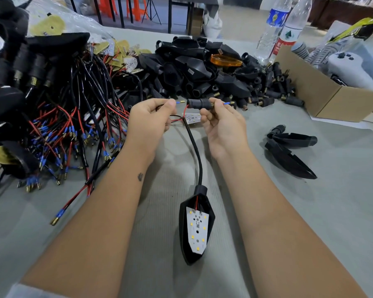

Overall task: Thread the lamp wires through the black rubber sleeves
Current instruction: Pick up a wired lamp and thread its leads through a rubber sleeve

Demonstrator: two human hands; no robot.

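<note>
Two wires in play: our right hand (222, 123) pinches the rubber sleeve (199, 103) mid-table with one wire through, our left hand (149, 117) pinches the second wire (179, 102), which could buckle at the sleeve mouth.

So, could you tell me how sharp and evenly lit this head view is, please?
Head view: light soft and even, shadows faint under the forearms; hands and sleeve sharp; wide-angle bending tilts the bottles at the edge; the background floor is softer; no strong glare on the LED board.
</note>
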